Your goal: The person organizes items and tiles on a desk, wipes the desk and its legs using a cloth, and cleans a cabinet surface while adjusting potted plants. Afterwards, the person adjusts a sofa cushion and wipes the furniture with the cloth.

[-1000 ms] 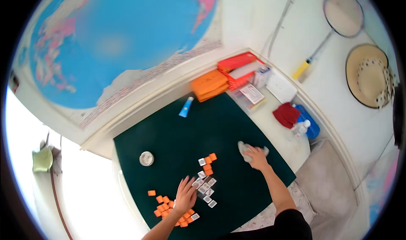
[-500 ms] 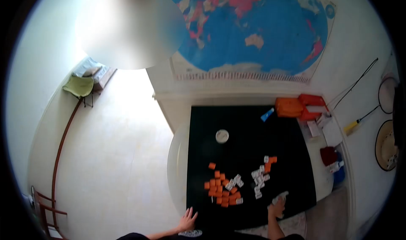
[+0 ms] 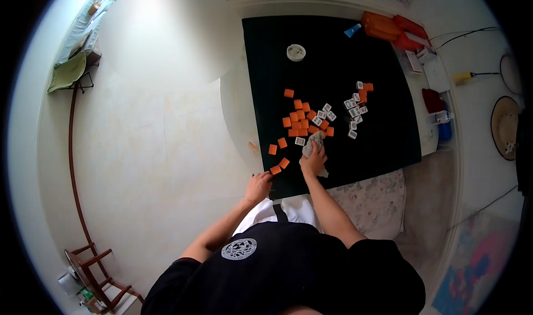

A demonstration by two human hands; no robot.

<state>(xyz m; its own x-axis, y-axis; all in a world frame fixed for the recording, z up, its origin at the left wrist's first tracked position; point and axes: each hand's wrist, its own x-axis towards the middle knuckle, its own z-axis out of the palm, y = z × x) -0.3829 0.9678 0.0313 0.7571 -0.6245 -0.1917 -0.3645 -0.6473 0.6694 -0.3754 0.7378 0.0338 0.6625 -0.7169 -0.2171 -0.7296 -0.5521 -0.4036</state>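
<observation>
Orange-backed mahjong tiles (image 3: pixel 300 115) lie in a loose cluster on the black table cover (image 3: pixel 355 48), with a few white faces up among them. My right hand (image 3: pixel 313 160) is closed on a crumpled grey cloth (image 3: pixel 314 145), at the near side of the cluster. My left hand (image 3: pixel 259 187) is at the table's near left corner, fingers loosely bent, with its fingertips beside an orange tile (image 3: pixel 276 170); whether they touch is unclear. A small blurred tile-like piece (image 3: pixel 252 145) shows just beyond the left table edge.
More mahjong tiles (image 3: pixel 354 112), mostly face up, lie on the right. A round white dish (image 3: pixel 296 53) and a blue tube (image 3: pixel 352 30) stand farther back. An orange case (image 3: pixel 381 26) sits at the far right corner. A floral seat (image 3: pixel 372 198) adjoins the near edge.
The view has tilted down. My right hand has brought the cloth leftward to the tile cluster. Several orange tiles have shifted toward the near left corner, where my left hand's fingers are now bent.
</observation>
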